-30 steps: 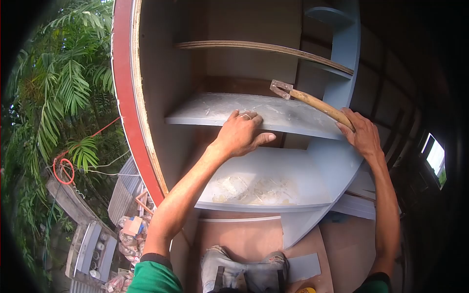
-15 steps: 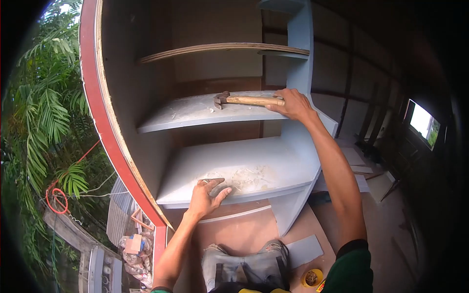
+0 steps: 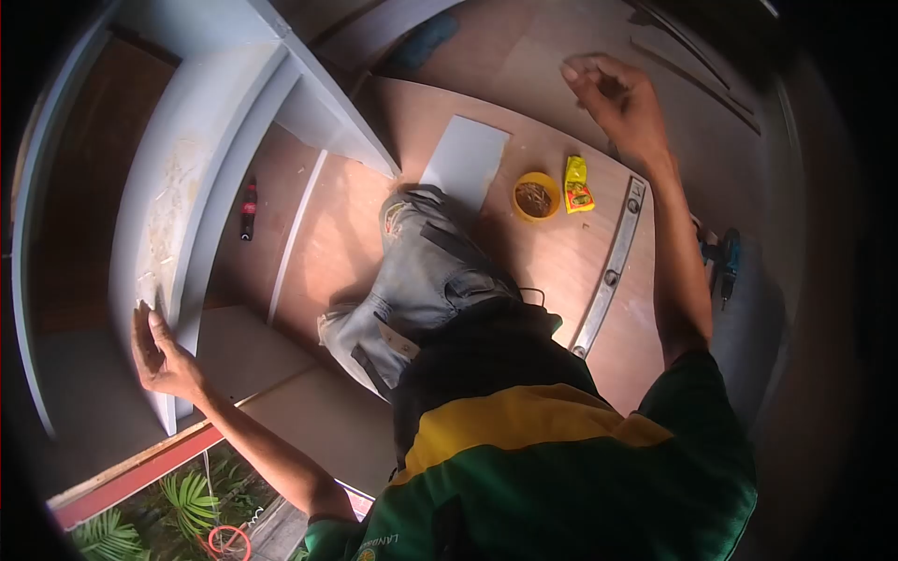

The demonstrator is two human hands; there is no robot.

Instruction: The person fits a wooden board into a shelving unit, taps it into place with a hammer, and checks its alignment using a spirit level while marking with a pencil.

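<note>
My left hand [image 3: 166,358] is at the edge of the grey shelf [image 3: 201,131], fingers apart and nothing held. On that shelf lies a rough, stained patch. My right hand [image 3: 622,103] is raised over the floor at the upper right, its fingers curved and apart with nothing seen between them. Below it on the plywood are a yellow tub [image 3: 536,196] of small brown pieces and a yellow packet [image 3: 578,185]. The hammer is out of view.
A spirit level [image 3: 610,271] lies on the plywood floor, with a teal power drill [image 3: 728,266] to its right. A grey panel [image 3: 465,161] lies near my knees. A dark bottle [image 3: 249,210] is by the shelf unit. Plants show at lower left.
The view has swung down and right. My right hand has let go of the hammer handle and moved away from the shelf. My left hand, earlier on the upper shelf, is now by the lower one.
</note>
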